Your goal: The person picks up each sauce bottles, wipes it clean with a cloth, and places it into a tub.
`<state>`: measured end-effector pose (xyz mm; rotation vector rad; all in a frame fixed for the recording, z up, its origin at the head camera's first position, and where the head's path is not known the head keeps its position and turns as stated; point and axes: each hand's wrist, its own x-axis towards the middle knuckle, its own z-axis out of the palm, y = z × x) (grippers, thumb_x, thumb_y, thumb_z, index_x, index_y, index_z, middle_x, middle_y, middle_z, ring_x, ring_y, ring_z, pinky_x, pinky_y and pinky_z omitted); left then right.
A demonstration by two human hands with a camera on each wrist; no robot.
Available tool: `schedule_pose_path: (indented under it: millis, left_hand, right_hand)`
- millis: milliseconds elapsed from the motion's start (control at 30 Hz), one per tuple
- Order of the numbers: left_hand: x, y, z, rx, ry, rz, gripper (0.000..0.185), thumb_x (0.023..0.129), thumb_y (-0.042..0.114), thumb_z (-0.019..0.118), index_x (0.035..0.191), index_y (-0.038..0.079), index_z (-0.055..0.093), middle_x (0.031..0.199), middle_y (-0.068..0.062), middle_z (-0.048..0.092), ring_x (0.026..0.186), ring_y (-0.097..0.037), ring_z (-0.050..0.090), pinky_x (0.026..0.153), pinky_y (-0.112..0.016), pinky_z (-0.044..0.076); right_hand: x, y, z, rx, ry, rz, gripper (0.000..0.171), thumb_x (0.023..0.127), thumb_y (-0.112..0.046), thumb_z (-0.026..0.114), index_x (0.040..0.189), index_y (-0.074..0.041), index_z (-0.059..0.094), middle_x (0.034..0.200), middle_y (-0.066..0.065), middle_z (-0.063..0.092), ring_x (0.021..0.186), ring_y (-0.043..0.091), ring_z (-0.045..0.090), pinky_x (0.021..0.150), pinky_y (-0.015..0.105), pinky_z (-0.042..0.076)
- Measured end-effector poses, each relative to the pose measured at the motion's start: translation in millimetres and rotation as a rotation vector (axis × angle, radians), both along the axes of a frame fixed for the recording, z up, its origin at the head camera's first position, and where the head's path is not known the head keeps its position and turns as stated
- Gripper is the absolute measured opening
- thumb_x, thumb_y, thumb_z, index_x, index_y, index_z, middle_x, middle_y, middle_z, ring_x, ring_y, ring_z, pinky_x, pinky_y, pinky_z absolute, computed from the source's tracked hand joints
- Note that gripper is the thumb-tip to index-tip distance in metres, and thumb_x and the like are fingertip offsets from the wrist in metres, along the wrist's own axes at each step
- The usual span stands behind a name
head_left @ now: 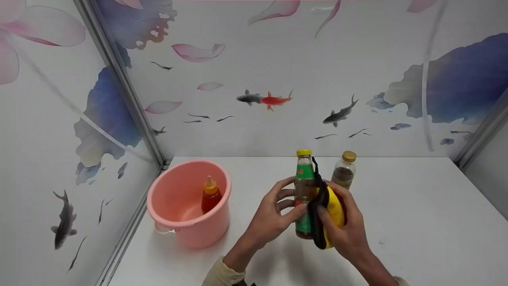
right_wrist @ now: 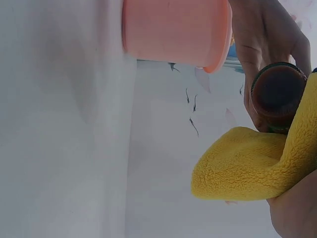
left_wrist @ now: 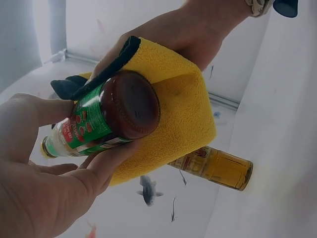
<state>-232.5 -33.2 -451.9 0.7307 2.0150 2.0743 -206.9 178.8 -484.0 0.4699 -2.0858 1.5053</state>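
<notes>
Raised over the white table, a glass sauce bottle point(head_left: 304, 171) with a yellow cap and green label is gripped by my left hand point(head_left: 274, 214), fingers and thumb curled round its side. My right hand point(head_left: 347, 226) holds a yellow cloth point(head_left: 336, 208) with a dark edge against the bottle's right side. In the left wrist view the bottle's dark base point(left_wrist: 136, 105) faces the camera, with the cloth point(left_wrist: 181, 106) wrapped along one side. The right wrist view shows the base point(right_wrist: 279, 94) too, with the cloth point(right_wrist: 242, 166) hanging beside it.
At the left stands a pink bucket point(head_left: 202, 234) with a red squeeze bottle point(head_left: 211, 197) with a yellow top inside. Behind my right hand a glass bottle point(head_left: 344, 171) with a gold cap stands on the table point(head_left: 420, 222). Printed panels point(head_left: 254, 135) enclose the table's back and sides.
</notes>
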Motion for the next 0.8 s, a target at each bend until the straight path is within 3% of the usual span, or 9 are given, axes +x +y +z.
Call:
schedule_pose_path:
  millis: [100,400,600,800]
  left_hand:
    - [0.8,0.4,-0.9,-0.003,-0.028,-0.020,0.057,0.103,0.029,0.077,0.154,0.026,0.050,0.149,0.000,0.065,0.129,-0.019,0.069,0.111,-0.038,0.059]
    - [5.6,8.2,-6.7,-0.029,0.005,-0.116,0.050,0.103,0.027,0.075,0.149,0.030,0.055,0.151,0.007,0.057,0.141,-0.015,0.055,0.114,-0.032,0.054]
    - [9.0,12.4,-9.4,-0.054,-0.065,-0.111,0.057,0.098,0.035,0.081,0.148,0.039,0.054,0.145,0.007,0.058,0.130,-0.016,0.063,0.108,-0.032,0.058]
    - [7.6,12.9,-10.4,-0.006,-0.092,-0.105,0.059,0.100,0.031,0.080,0.152,0.039,0.054,0.144,0.002,0.060,0.130,-0.020,0.065,0.112,-0.036,0.056]
  right_hand:
    - [-1.0,2.7,0.8,0.007,0.005,-0.010,0.063,0.101,0.002,0.072,0.157,-0.015,0.050,0.149,-0.001,0.059,0.111,0.013,0.064,0.093,0.018,0.059]
    - [-3.8,9.1,5.9,-0.057,0.079,-0.037,0.063,0.099,0.009,0.069,0.157,-0.008,0.050,0.145,0.001,0.060,0.106,0.015,0.065,0.088,0.017,0.060]
    - [-3.9,11.3,6.4,-0.053,0.089,-0.035,0.063,0.100,0.010,0.068,0.157,-0.008,0.050,0.145,0.002,0.060,0.104,0.016,0.065,0.086,0.017,0.061]
    - [-1.3,10.1,7.4,-0.044,0.068,-0.055,0.061,0.101,0.007,0.068,0.157,-0.010,0.051,0.138,-0.001,0.062,0.101,0.014,0.065,0.083,0.018,0.061]
